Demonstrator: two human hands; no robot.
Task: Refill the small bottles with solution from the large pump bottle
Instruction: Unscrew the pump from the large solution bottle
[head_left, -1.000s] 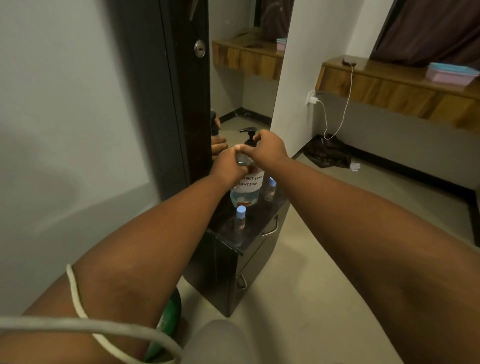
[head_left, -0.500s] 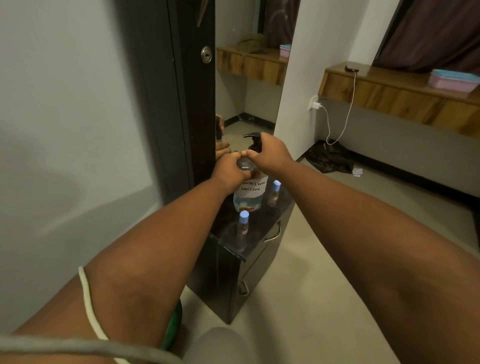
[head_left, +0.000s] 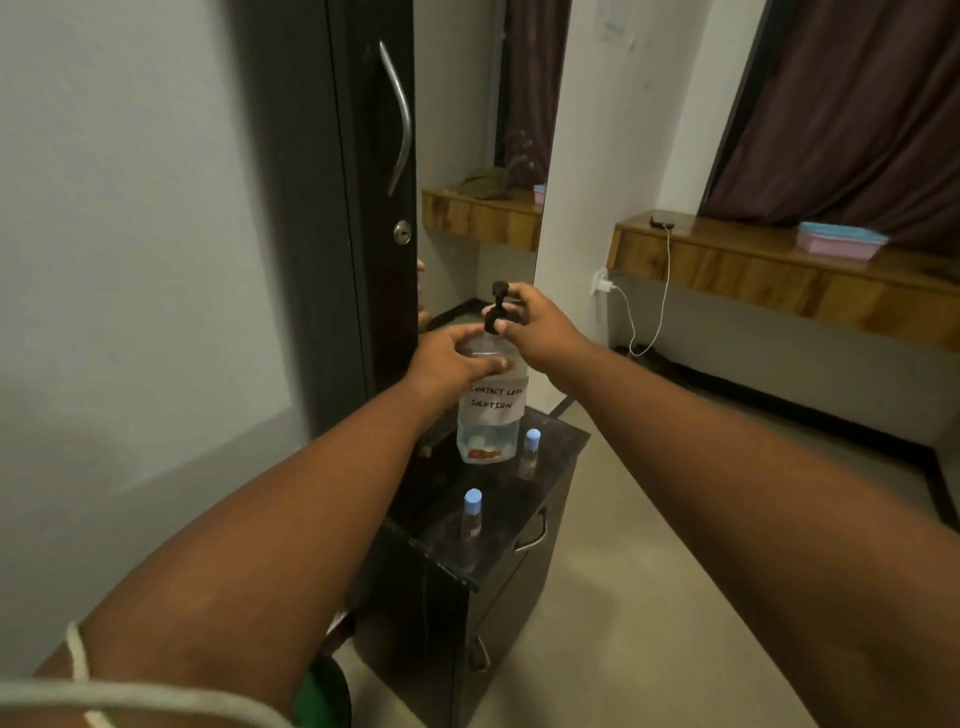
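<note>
Pump bottle (head_left: 488, 415): upright on worktop (head_left: 558, 441); left hand (head_left: 457, 358) grip wraps shoulder, right hand (head_left: 535, 325) grip pinches pump collar directly above; capped small bottles (head_left: 471, 514) nearer

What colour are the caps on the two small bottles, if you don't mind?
Light blue caps, clearest in the head view.

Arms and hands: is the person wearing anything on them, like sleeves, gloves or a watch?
Both forearms are bare, with no sleeves in view. The left hand and right hand have no gloves, and I see no rings or watch. A pale cord loops across the left arm near the bottom of the view.
</note>
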